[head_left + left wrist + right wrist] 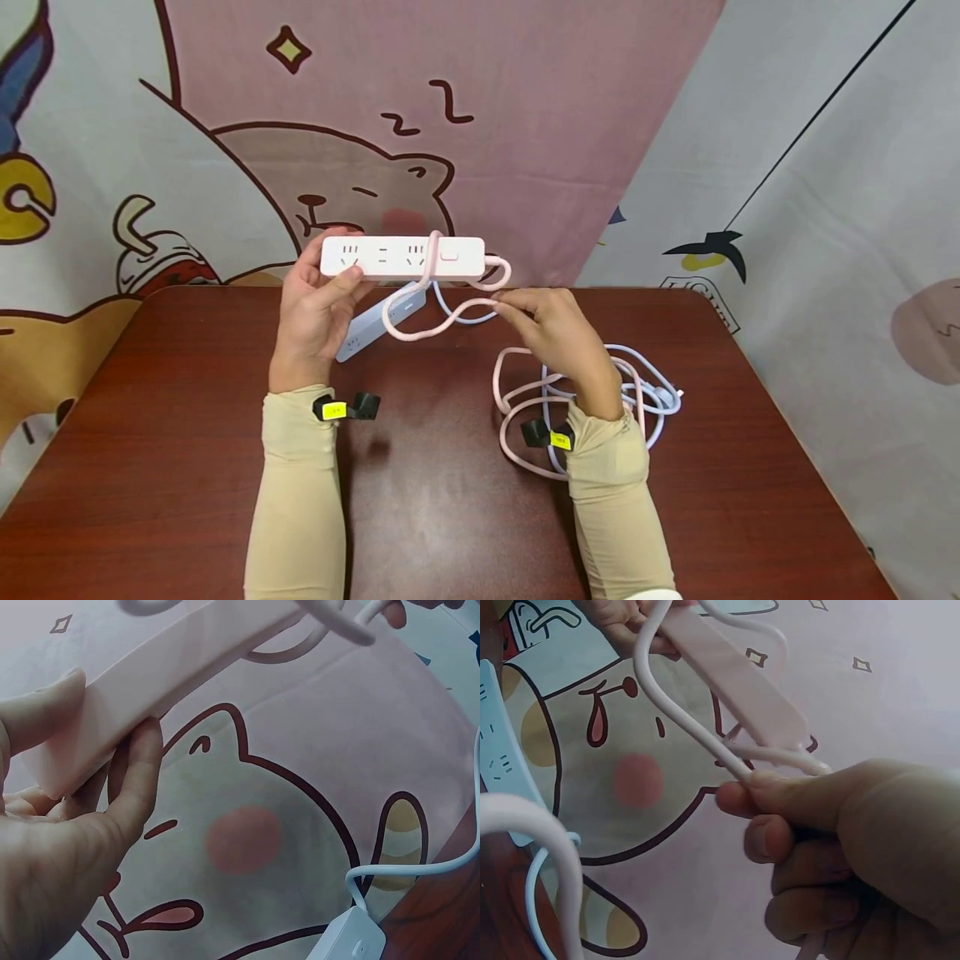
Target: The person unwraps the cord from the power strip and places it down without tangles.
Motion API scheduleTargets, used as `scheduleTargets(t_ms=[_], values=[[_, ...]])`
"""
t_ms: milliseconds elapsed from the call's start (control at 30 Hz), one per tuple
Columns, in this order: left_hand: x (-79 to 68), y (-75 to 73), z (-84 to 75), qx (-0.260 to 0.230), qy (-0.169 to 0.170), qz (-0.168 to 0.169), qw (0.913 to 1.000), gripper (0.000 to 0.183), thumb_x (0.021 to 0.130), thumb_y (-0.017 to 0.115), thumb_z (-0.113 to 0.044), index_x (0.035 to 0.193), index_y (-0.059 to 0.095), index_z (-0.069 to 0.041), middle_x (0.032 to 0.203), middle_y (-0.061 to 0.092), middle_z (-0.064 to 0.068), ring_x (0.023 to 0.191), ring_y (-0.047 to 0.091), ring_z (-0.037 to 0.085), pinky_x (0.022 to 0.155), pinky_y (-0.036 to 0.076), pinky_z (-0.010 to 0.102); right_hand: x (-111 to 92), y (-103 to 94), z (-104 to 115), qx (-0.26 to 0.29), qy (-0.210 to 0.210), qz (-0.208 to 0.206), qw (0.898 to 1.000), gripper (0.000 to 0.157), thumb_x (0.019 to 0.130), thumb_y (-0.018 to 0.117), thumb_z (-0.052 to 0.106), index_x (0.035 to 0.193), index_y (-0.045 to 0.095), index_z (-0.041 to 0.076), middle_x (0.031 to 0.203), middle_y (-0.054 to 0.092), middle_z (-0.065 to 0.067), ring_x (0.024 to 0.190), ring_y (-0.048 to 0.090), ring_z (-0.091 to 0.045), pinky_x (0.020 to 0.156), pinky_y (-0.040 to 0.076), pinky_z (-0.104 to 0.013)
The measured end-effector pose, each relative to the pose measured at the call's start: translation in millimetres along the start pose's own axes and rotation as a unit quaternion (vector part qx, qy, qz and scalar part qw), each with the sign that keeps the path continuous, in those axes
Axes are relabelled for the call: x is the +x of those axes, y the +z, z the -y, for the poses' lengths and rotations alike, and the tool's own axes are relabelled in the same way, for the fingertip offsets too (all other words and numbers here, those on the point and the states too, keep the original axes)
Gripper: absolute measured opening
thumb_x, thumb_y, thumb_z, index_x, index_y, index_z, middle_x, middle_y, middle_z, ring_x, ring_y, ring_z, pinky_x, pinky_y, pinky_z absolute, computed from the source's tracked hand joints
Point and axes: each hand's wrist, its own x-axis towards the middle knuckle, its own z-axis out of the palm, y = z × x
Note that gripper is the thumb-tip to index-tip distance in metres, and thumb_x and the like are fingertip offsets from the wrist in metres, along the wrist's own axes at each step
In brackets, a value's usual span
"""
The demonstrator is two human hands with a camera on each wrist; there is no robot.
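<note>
My left hand (309,321) grips one end of a pale pink power strip (393,268), thumb over the front with its sockets, and holds it up above the table. The strip's pink cord (420,335) passes once around its body beside the switch and hangs in a loop below. My right hand (562,337) pinches that cord between thumb and forefinger, to the right of the strip. From the right wrist, the strip's plain side (742,686) shows, with the cord running taut toward my fingertips.
A light blue power strip (369,329) lies on the brown table (435,500) behind the raised one. Its blue cord (637,357) and more pink cord (525,462) lie in tangled loops under my right forearm. A cartoon-printed cloth (555,125) hangs behind the table.
</note>
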Motion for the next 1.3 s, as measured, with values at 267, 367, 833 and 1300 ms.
scheduleTargets(t_ms=[267,367,833,1300], values=[[0.6,1.2,-0.6,0.009,0.003,-0.017,0.9998,0.042,0.09,0.059,0.019,0.128,0.056,0.001,0.119,0.065,0.011,0.101,0.07,0.019,0.085,0.063,0.034,-4,-8.3,10,0.023,-0.018,0.056,0.998,0.02,0.1,0.066,0.017,0.114,0.078,0.01,0.109,0.079,-0.003,0.1,0.074,-0.015,0.089,0.06,-0.037],[0.9,1.3,-0.1,0.014,0.008,-0.018,0.9997,0.043,0.09,0.059,0.02,0.129,0.055,0.003,0.119,0.066,0.01,0.102,0.07,0.019,0.085,0.063,0.034,-6,-11.0,12,0.032,-0.031,0.056,0.997,0.02,0.099,0.067,0.017,0.115,0.078,0.012,0.108,0.079,-0.001,0.097,0.073,-0.013,0.086,0.059,-0.035],[1.5,1.3,2.2,0.056,-0.002,-0.035,0.9978,0.046,0.089,0.059,0.021,0.129,0.056,-0.002,0.124,0.061,0.012,0.102,0.067,0.018,0.082,0.063,0.03,-10,-15.2,13,0.167,-0.07,-0.055,0.982,0.021,0.096,0.067,0.0,0.114,0.077,0.003,0.093,0.075,-0.009,0.08,0.061,-0.005,0.072,0.05,-0.016],[0.9,0.2,0.9,0.09,-0.02,-0.025,0.9955,0.048,0.087,0.059,0.023,0.123,0.062,-0.009,0.12,0.065,0.006,0.1,0.066,0.015,0.08,0.063,0.027,-3,-14.8,11,0.229,-0.005,-0.284,0.931,0.017,0.1,0.062,0.006,0.105,0.075,-0.005,0.071,0.056,0.007,0.065,0.05,-0.007,0.056,0.038,-0.02]])
